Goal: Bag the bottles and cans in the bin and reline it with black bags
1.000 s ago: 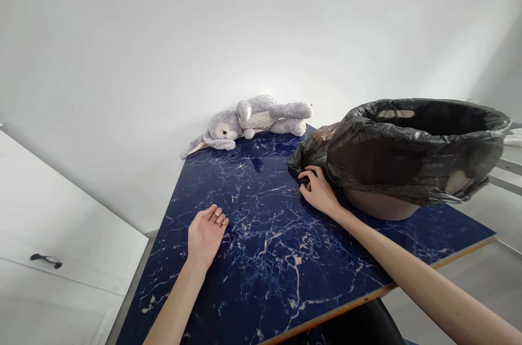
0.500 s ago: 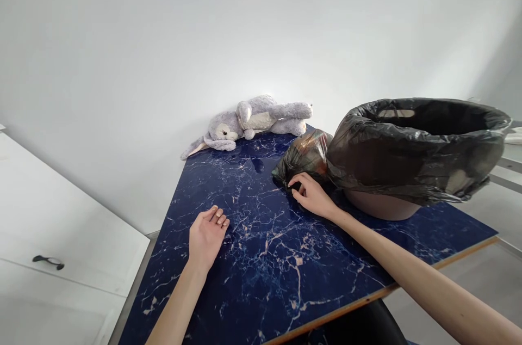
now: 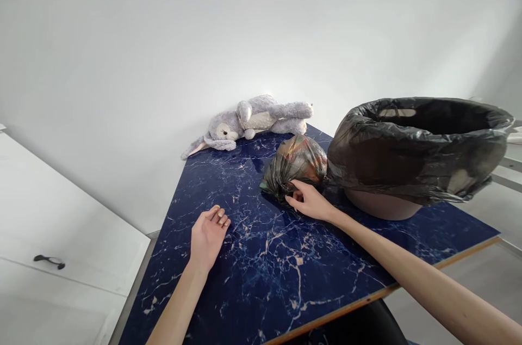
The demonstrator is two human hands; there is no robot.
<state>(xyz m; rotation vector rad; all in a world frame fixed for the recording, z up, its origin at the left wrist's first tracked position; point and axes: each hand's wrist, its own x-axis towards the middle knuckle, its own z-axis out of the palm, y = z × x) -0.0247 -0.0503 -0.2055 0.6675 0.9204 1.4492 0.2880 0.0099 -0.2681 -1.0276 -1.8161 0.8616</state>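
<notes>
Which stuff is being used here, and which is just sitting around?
In use:
- right hand, pinching the small tied bag
- lined bin beside that bag

Just lying about:
- plush bunny at the table's far end
- left hand, resting flat

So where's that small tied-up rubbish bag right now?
In the head view, the small tied bag lies on the blue marble table, right of centre, against the left side of the lined bin, with the right hand gripping its near edge.
</notes>
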